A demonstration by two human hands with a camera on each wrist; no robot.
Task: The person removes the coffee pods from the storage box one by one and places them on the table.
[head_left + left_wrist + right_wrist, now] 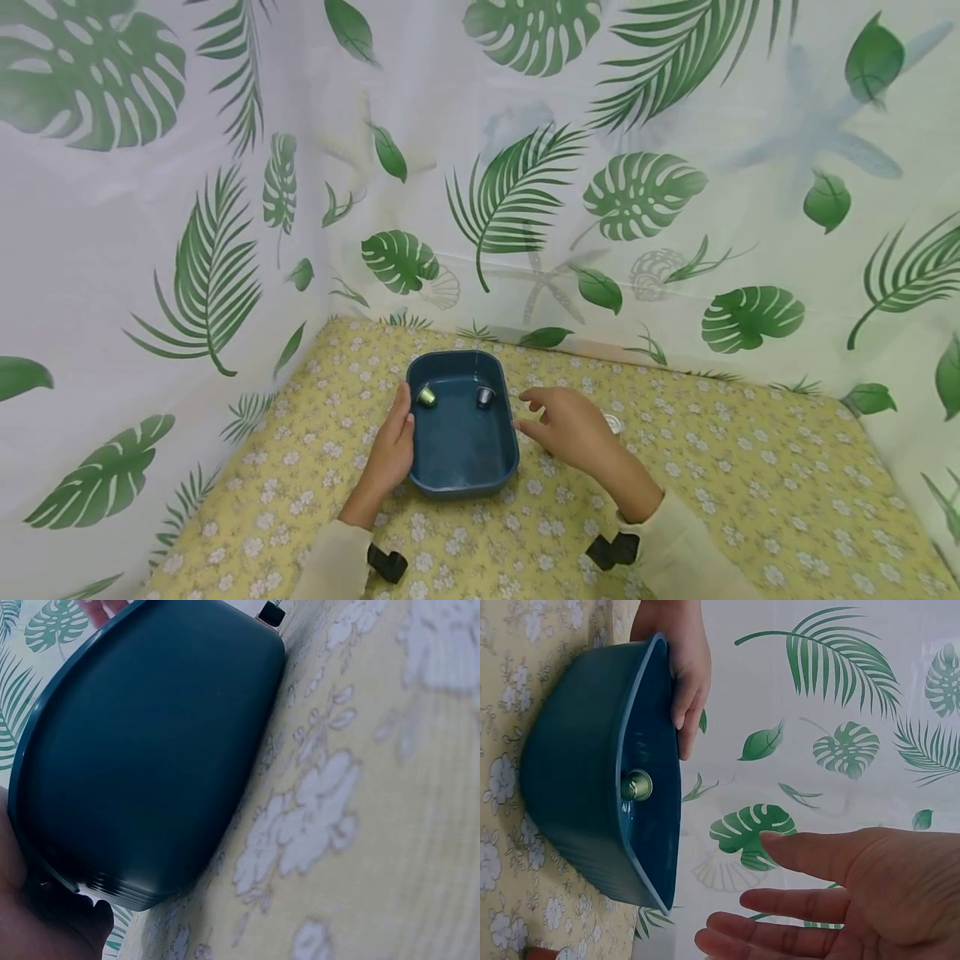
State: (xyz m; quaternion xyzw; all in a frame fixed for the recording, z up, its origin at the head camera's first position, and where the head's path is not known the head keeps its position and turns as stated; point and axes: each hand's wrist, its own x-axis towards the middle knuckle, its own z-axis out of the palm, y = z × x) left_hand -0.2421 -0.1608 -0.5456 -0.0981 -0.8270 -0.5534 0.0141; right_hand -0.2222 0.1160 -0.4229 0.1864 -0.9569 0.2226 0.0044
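Observation:
A dark blue plastic bin (461, 442) with rounded corners stands on the cloth. My left hand (392, 442) holds it by its left rim. Inside lie two small pods that look like coffee capsules: a green capsule (427, 397) by the left wall and a dark grey capsule (485, 397) by the right wall. Just right of the bin hovers my right hand (570, 425), its fingers loosely extended with nothing between them; the right wrist view shows the palm side. Behind that hand, a round silver-white item (613, 423) is partly hidden.
Yellow floral cloth (712, 492) covers the surface. White sheets (420, 200) printed with leaves rise behind and at the left. A small black-topped item (271, 613) shows beyond the bin, and a reddish-brown item (541, 953) is cut off by the frame edge.

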